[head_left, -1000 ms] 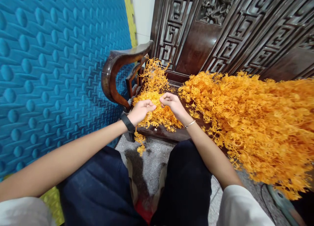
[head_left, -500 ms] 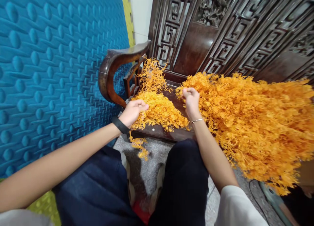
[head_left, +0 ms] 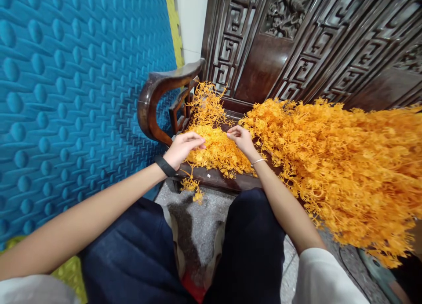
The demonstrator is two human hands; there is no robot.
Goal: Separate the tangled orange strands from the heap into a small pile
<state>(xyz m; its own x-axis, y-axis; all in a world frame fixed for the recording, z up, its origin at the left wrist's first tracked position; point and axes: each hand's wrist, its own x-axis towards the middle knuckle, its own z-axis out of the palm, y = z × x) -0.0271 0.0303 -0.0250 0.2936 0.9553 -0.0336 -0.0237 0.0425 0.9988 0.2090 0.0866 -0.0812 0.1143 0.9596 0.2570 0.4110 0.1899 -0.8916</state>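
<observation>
My left hand (head_left: 182, 149), with a black band on its wrist, is closed at the left end of a small pile. A strand of orange plastic sprigs (head_left: 194, 187) dangles below it past the seat's front edge and seems to come from its grip. Thumb and fingers of my right hand (head_left: 243, 141) are pinched together above the pile's right part; whatever they hold is too small to make out. The small pile of yellow-orange sprigs (head_left: 224, 156) lies on the dark wooden seat (head_left: 217, 179) beneath both hands.
Thin orange stems (head_left: 207, 104) are heaped at the seat's back corner beside the curved armrest (head_left: 147, 97). A large orange sprig heap (head_left: 349, 163) spreads along the right. Behind stands a carved wooden backrest (head_left: 260, 66); blue foam mat (head_left: 66, 97) fills the left.
My right hand swung right to the big heap's edge, then came back left over the small pile. My left hand dipped slightly left and returned, the strand still hanging beneath it.
</observation>
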